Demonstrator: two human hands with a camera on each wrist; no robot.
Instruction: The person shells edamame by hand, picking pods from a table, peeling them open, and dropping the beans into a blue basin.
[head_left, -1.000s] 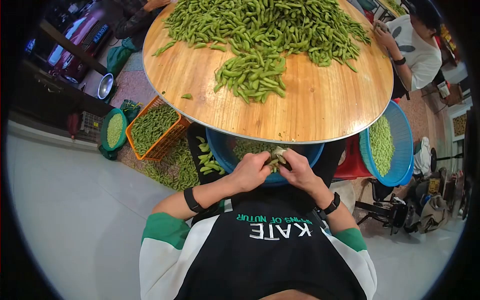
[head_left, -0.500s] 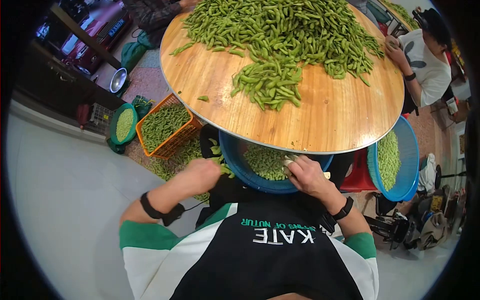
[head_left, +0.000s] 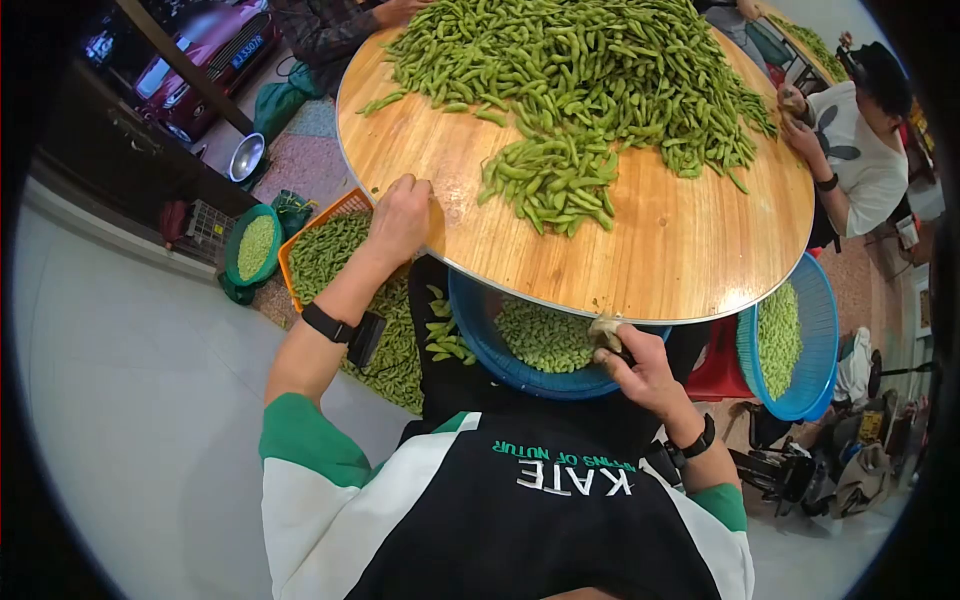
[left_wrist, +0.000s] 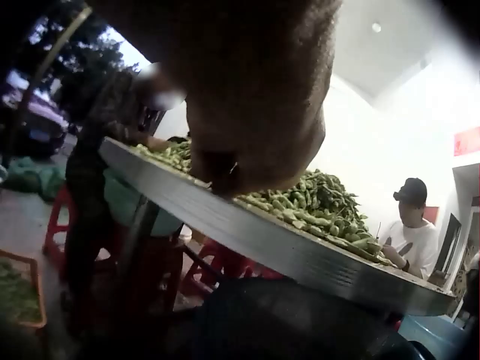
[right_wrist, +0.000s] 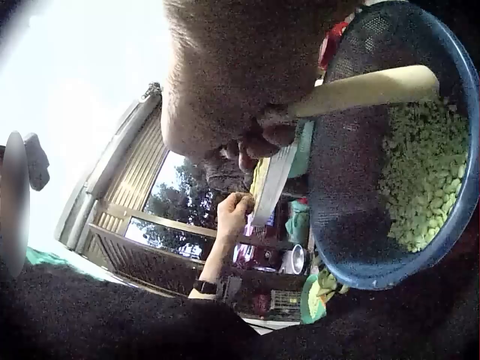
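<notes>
The left hand (head_left: 400, 215) is at the left edge of the round wooden table (head_left: 450, 230), left of a small group of green pods (head_left: 550, 185) and the larger heap. Its fingers bend down toward the tabletop; whether they hold anything is hidden. In the left wrist view, the dark back of that hand (left_wrist: 255, 97) covers its fingertips. Over the right rim of a blue basket (head_left: 490, 360) with shelled beans (head_left: 545, 335), the right hand (head_left: 645, 375) grips a tool whose pale handle (right_wrist: 367, 90) shows in the right wrist view. Something pale covers fingertips of that hand.
An orange crate of pods (head_left: 325, 255) and a green basin of beans (head_left: 257, 247) stand at the left, with pods spread on the floor. Another blue basket (head_left: 815, 345) is at the right. A person in a white shirt (head_left: 850, 130) sits across the table's right side.
The left hand has left the right hand, swung out left, then moved forward to the table edge. The right hand remains by the blue basket. The head view has shifted.
</notes>
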